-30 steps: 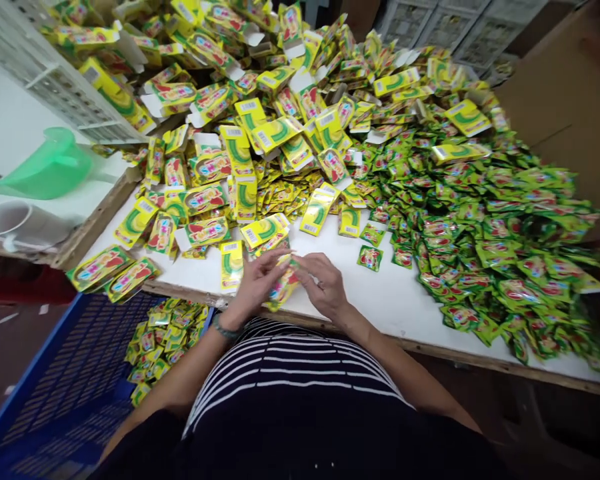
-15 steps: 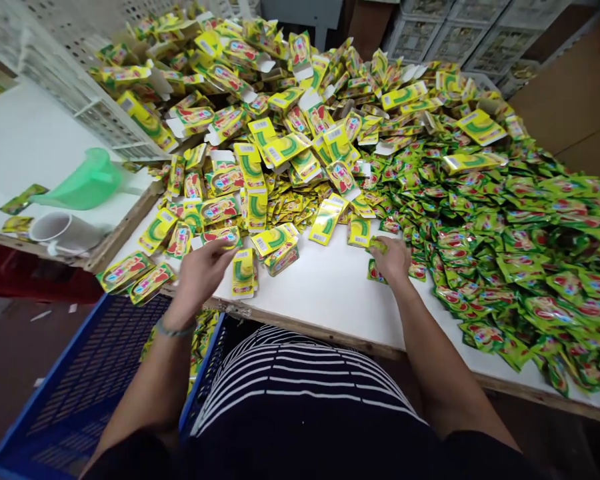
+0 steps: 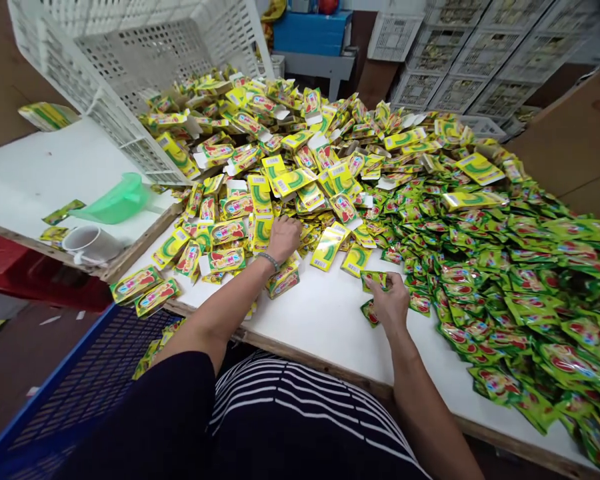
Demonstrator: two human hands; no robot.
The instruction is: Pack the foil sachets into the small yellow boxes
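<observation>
The left grip (image 3: 283,237) is curled down on the yellow cartons (image 3: 260,200) heaped mid-desk, whether clasping one I cannot tell; the right grip (image 3: 391,303) pinches a green sachet (image 3: 375,279) at the sachet pile (image 3: 505,267) edge; white desk (image 3: 325,320) beneath.

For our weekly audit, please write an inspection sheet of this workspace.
Surface: white tabletop, bare patch by the near edge.
Job's things: heap of yellow-green cardboard boxes; spread of green foil sachets.
Clutter: green plastic scoop and white mug on the side table.
Hands: left hand reaches into the boxes; right hand rests on sachets.
Cables: nothing seen.
Surroundings: tilted white plastic crate; blue crate below; stacked white crates behind.
</observation>
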